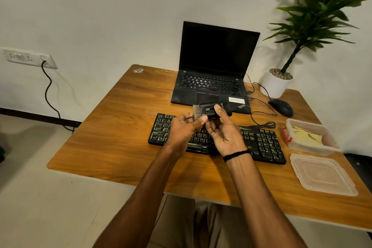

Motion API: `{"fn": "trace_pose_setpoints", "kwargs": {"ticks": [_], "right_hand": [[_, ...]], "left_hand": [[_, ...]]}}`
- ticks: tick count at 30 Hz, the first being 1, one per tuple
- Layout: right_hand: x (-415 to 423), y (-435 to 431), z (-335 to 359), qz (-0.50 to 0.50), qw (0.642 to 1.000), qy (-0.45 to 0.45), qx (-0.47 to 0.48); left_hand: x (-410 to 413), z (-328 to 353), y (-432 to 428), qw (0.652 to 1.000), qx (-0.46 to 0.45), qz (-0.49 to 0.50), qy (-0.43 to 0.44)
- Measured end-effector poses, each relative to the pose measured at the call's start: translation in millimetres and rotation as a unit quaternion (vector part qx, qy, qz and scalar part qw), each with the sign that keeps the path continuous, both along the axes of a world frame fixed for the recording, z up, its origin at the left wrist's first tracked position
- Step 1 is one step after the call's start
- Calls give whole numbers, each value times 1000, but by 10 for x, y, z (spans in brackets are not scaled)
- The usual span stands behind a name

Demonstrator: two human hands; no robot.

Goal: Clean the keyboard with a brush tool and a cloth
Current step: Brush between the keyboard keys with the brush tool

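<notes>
A black keyboard (261,143) with worn, dusty keys lies across the middle of the wooden table (120,127). Above its centre both hands hold a black brush tool (209,109) with pale bristles at its left end. My right hand (225,133) grips the tool's body, thumb on top. My left hand (185,127) pinches the tool near the bristles, thumb against its lower edge. A yellowish cloth (308,137) lies in an open clear plastic container (314,147) at the right.
An open black laptop (215,66) stands behind the keyboard. A black mouse (281,107) and a potted plant in a white pot (276,83) sit at the back right. The container's lid (324,175) lies at the right front edge. Cables (261,121) run between laptop and keyboard.
</notes>
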State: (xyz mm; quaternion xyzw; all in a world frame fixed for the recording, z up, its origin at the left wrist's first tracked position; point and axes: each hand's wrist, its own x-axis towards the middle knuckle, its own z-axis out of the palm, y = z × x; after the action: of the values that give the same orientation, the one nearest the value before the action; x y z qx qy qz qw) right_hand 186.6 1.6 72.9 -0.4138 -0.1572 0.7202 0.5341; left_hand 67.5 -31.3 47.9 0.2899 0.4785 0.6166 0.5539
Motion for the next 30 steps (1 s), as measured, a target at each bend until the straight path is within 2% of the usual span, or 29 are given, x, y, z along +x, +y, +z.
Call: {"fn": "trace_pose_setpoints", "kwargs": {"ticks": [6, 8, 11, 15, 18, 21, 23, 25, 28, 30], "right_hand": [[-107, 107, -29, 18, 999, 40, 7], [-144, 166, -61, 34, 998, 48, 7], [-198, 228, -94, 51, 998, 28, 19], [-343, 301, -92, 70, 990, -65, 102], [-450, 397, -139, 82, 970, -169, 153], [-525, 528, -267, 89, 915, -342, 193], [-577, 562, -310, 85, 842, -479, 231], [-648, 561, -318, 72, 776, -568, 264], [-848, 541, -314, 96, 734, -588, 327], [-1014, 529, -325, 151, 725, -570, 355]], "left_hand": [[-679, -99, -146, 982, 12, 58, 178], [-969, -170, -200, 970, 7, 32, 240], [-1338, -325, -238, 942, -42, -67, 327], [-1508, -385, -216, 867, -78, -184, 456], [-1514, -363, -127, 843, -60, -215, 489], [-1540, -358, -67, 842, -50, -224, 488], [-1529, -395, -59, 840, -46, -216, 496], [-1483, -455, -70, 824, -41, -197, 529], [-1412, -538, -91, 807, -24, -171, 564], [-1398, -547, -95, 812, -20, -163, 560]]}}
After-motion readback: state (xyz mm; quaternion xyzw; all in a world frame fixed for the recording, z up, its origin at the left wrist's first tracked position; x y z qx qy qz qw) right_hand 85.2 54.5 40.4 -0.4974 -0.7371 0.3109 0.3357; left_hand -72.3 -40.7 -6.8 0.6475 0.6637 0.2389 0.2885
